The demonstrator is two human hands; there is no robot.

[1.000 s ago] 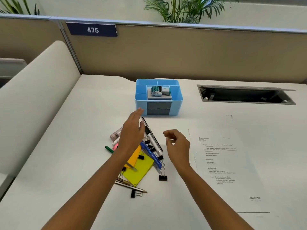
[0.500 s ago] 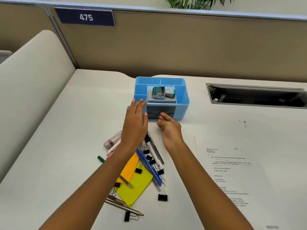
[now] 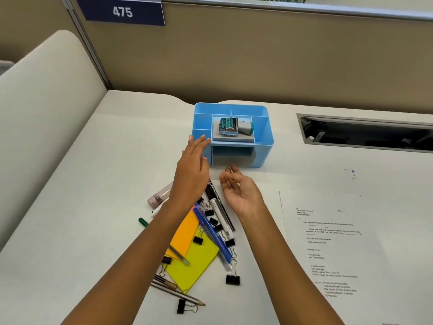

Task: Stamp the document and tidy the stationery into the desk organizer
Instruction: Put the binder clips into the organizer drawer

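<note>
A blue desk organizer (image 3: pixel 264 127) stands at the back of the desk, with a green stamp (image 3: pixel 230 126) lying on a grey pad (image 3: pixel 246 137) in its top tray. My left hand (image 3: pixel 193 170) reaches flat toward the organizer's left front corner, fingertips at its wall. Just in front of the organizer's grey drawers, my right hand (image 3: pixel 239 190) hovers palm up with fingers loosely curled, holding nothing. The printed document (image 3: pixel 332 240) lies at the right. Under my left forearm sit pens (image 3: pixel 218 238), sticky notes (image 3: pixel 194 261), binder clips (image 3: pixel 232 279) and pencils (image 3: pixel 185 295).
A tan partition with a "475" sign (image 3: pixel 121 11) backs the desk. A cable slot (image 3: pixel 367 134) is sunk into the desk at the right. A cream divider (image 3: pixel 42 109) borders the left side.
Both hands have moved forward from the stationery pile to the organizer. My right hand has turned palm up in front of the drawers.
</note>
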